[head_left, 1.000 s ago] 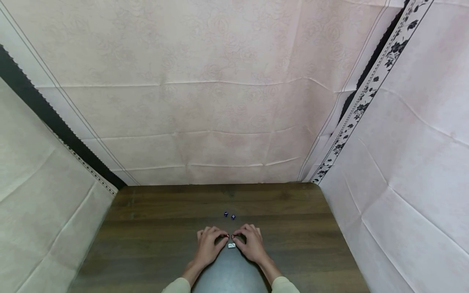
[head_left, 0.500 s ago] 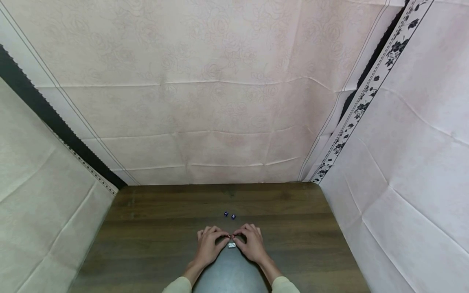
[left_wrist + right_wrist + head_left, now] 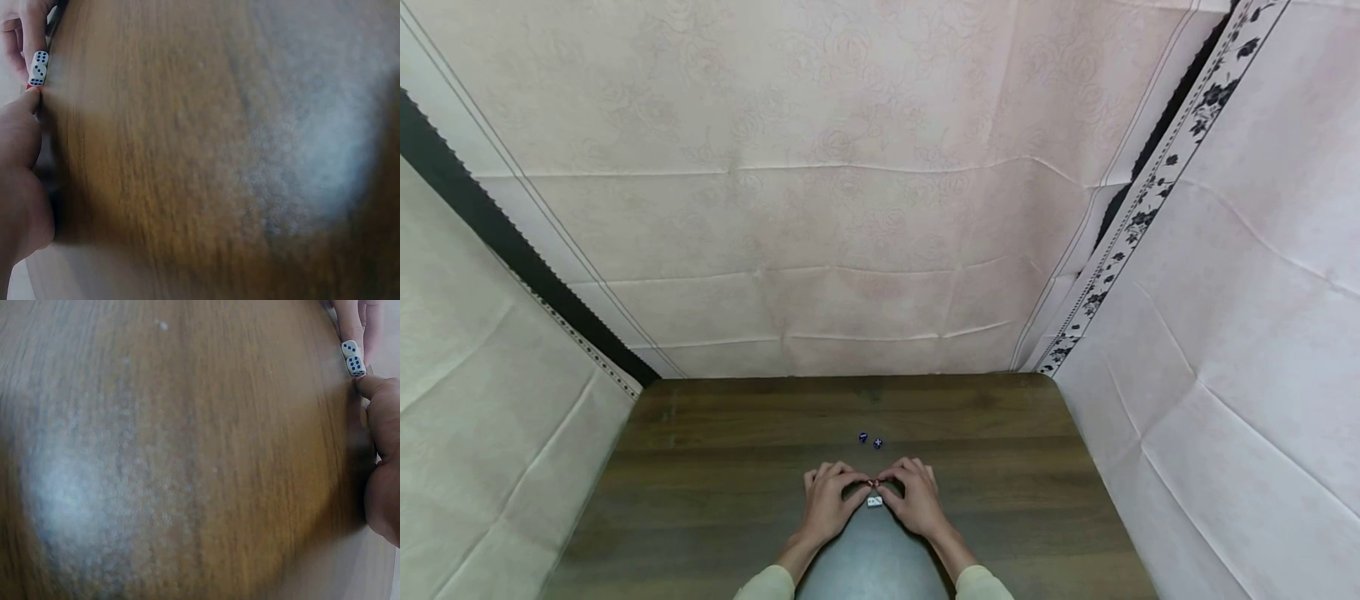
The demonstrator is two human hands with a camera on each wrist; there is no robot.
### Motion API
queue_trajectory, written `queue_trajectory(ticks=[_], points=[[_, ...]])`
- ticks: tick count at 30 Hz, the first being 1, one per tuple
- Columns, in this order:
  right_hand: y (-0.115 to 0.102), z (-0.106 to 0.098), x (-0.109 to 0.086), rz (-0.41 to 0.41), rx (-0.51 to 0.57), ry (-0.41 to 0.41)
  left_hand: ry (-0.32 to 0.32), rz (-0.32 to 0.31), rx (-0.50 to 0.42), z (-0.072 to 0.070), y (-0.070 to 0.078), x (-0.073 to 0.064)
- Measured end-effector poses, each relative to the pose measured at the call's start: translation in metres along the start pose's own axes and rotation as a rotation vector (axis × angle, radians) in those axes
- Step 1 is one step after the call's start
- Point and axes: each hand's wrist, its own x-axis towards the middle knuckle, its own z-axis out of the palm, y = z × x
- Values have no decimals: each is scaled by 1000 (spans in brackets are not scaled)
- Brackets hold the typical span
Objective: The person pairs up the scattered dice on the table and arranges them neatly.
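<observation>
My left hand (image 3: 827, 502) pinches a small red die (image 3: 870, 483) between thumb and forefinger. Facing it, my right hand (image 3: 917, 502) pinches another red die (image 3: 877, 483) in the same way. The two red dice sit close together, partly covered by the fingertips. Just on the near side of them, two white dice (image 3: 875, 502) with blue pips lie side by side on the table. Both wrist views show these white dice (image 3: 39, 67) near the thumbs, and a sliver of the red die (image 3: 31, 88) appears at the left thumb tip.
Two dark blue dice (image 3: 862, 437) lie slightly apart on the wooden table (image 3: 715, 467), beyond the hands. Pale patterned cloth (image 3: 850, 250) hangs behind the table, with more cloth at both sides. A light glare falls on the table's near part.
The hands have drawn slightly closer, bringing the two red dice from a small gap to right beside each other. The white and blue dice have stayed in place.
</observation>
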Motion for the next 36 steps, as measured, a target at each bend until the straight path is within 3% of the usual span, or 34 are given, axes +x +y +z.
queue_trajectory(ticks=[36], points=[[-3, -3, 1, 27, 2, -37, 17, 26, 22, 3, -5, 0]])
